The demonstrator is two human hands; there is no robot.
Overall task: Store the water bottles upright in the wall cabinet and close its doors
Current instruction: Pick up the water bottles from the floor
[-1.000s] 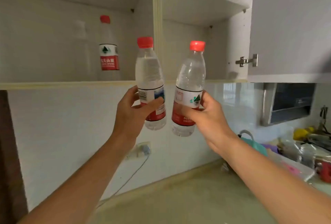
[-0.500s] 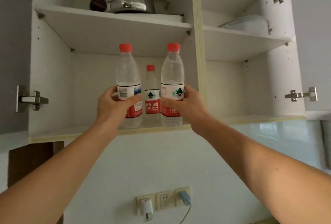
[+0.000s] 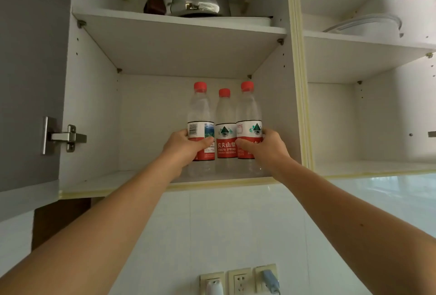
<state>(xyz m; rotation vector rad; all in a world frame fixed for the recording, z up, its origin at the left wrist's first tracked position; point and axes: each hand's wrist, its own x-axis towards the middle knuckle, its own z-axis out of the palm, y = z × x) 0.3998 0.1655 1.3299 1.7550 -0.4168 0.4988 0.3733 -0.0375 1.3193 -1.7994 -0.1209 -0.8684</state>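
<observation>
White wall cabinet [image 3: 94, 110] stands with doors open. Three water bottles upright on its lower shelf: left hand [image 3: 182, 145] grips left bottle [image 3: 200, 115], right hand [image 3: 264, 147] grips right bottle [image 3: 249, 115], middle bottle [image 3: 225, 129] free. Releasing and shutting doors remain.

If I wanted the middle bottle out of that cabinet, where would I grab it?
Probably by the bare neck under the red cap of the middle bottle, reaching in from the front. It stands upright, and the left bottle and right bottle crowd its label sides.
</observation>
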